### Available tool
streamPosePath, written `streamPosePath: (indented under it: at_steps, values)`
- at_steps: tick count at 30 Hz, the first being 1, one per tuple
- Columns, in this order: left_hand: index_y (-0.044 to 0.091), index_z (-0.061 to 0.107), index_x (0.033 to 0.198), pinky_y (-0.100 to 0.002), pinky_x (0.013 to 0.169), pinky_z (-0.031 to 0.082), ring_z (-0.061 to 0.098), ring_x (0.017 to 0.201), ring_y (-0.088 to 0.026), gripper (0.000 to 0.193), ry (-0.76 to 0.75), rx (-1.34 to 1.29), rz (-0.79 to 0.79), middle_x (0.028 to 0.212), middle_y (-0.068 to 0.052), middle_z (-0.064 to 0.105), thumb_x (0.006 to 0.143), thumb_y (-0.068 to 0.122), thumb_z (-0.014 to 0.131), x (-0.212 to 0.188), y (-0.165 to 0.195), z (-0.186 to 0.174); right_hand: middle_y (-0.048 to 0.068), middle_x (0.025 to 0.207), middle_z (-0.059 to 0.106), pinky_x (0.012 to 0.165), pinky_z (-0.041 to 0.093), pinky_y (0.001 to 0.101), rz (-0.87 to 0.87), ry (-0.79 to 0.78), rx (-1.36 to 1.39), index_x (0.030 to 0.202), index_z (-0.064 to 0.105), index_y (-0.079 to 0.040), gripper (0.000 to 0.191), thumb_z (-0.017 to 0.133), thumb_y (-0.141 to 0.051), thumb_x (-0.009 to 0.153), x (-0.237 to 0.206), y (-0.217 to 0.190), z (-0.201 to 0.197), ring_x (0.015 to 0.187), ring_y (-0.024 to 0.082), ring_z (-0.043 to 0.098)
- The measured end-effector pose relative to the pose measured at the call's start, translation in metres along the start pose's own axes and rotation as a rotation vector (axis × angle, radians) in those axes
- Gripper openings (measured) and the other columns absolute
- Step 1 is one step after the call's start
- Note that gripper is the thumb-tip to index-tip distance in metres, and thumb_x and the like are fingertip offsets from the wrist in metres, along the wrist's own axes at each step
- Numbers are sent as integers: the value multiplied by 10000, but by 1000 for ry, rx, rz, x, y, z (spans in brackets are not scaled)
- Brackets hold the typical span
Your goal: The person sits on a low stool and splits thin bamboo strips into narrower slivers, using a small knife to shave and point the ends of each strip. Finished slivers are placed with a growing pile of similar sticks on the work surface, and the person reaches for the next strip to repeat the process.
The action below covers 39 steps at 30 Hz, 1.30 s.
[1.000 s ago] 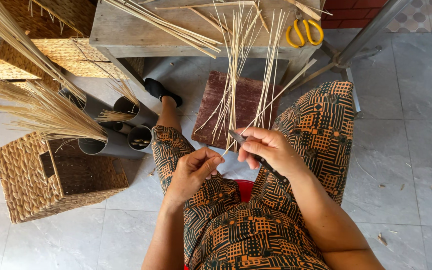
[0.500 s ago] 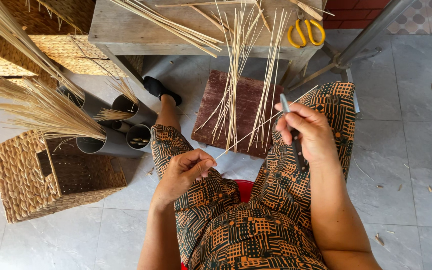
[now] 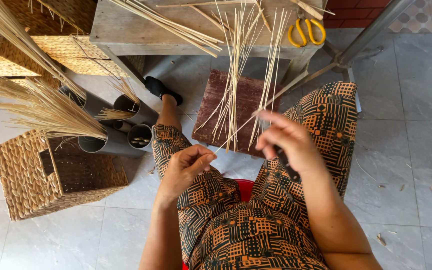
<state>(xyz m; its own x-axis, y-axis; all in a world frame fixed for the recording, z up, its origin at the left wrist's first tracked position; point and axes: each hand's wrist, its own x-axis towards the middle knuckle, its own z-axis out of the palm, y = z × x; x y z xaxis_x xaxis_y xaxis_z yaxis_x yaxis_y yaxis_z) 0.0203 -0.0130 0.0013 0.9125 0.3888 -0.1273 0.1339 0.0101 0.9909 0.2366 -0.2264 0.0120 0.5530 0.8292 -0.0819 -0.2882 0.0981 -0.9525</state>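
The left hand (image 3: 185,167) rests above the left knee, fingers pinched closed on the near end of a thin pale reed strip (image 3: 236,134). The strip runs up and to the right toward the right hand (image 3: 283,142). The right hand sits over the right thigh, fingers curled closed around a dark-handled knife (image 3: 287,164), the strip's far end touching its fingertips; motion blur hides the exact contact.

Beyond the hands, a dark red wooden block (image 3: 236,107) lies on the floor between the knees. A bundle of loose reeds (image 3: 238,65) hangs over it from the table (image 3: 126,30) edge, crossing the line of sight to the block.

To the left, a woven basket (image 3: 51,175) stands on the tiles, just beside grey tubes (image 3: 121,137) holding dry straw (image 3: 41,107).

Farther off, yellow-handled scissors (image 3: 305,31) lie on the table, with more woven mats (image 3: 36,47) at far left.
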Motion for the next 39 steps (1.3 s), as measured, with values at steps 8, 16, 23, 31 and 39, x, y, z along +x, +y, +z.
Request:
streamPosePath:
  at_steps: [8,16,23,31,39]
  values:
    - [15,730,1017,-193,577,408,510,661,-8,98,33,-157,2,749,43,629,985,93,680,2,-2,26,112,855,739,550,528,244,54,-247,-138,1219,666,55,219,578,-67,1060,9,18,44,625,108,652]
    - [-3,722,973,-202,662,483,566,729,-23,81,30,-66,58,811,38,672,975,72,691,0,2,18,119,820,720,511,487,246,6,-24,74,1282,673,13,295,590,-84,1015,16,13,9,577,114,600]
    - [0,730,944,-213,649,488,579,714,-43,107,-124,21,26,767,25,660,974,100,704,-7,15,-6,102,865,692,541,467,260,-116,167,168,1321,657,1,307,602,-106,1038,18,10,-34,607,139,583]
    - [7,740,996,-205,639,469,578,716,-44,117,-9,-56,31,797,19,677,978,109,685,-16,16,-39,89,906,676,601,475,273,-174,272,380,1441,590,-61,404,612,-109,1041,19,5,-52,671,139,577]
    - [5,689,1077,-215,632,468,583,704,-73,94,504,-357,314,890,-29,673,1010,70,698,-1,5,-15,118,811,706,529,493,238,-26,-34,154,1289,671,15,300,585,-132,1041,6,1,-6,582,119,597]
